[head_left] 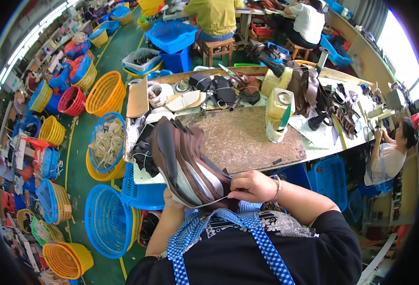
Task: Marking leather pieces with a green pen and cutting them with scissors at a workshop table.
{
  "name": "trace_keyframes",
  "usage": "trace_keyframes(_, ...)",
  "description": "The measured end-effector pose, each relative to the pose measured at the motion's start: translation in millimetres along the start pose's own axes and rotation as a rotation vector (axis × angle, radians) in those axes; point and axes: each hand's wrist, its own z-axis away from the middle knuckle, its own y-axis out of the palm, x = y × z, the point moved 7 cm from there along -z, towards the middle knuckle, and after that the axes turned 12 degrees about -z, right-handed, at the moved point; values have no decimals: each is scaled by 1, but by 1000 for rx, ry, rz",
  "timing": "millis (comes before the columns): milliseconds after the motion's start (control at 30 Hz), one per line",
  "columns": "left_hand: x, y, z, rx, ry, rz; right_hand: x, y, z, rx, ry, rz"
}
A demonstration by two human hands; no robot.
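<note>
A bundle of layered shoe uppers, dark brown with grey-white linings, is held up in front of my body, over the near edge of the workbench. My left hand grips its lower left side; the fingers are mostly hidden behind the bundle. At the lower right end, my right hand is closed in a pinch on a thin white cord. The cord runs along the underside of the bundle toward my left hand. Whether it goes fully around the bundle cannot be seen.
A worn brown board lies on the workbench. Behind it are a plastic jug, black bundles and white soles. Blue and yellow baskets stand on the floor at left. Co-workers sit across the bench and at right.
</note>
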Motion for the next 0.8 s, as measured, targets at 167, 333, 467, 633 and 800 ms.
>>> trace_keyframes(167, -27, -66, -25, -339, -4, 124, -28, 1, -4, 103, -105, 190)
trace_keyframes(333, -7, -51, -62, -296, -57, 125, -94, -29, 17, -107, 217, 286)
trace_keyframes(467, 7, -47, -94, -495, -117, 75, -137, -11, 66, -60, 857, -598)
trace_keyframes(633, 9, -30, -141, -608, -84, 219, -58, -58, 53, -205, 123, -329)
trace_keyframes(800, 61, 22, -154, -616, -146, 148, -74, -52, 72, -115, -17, 28)
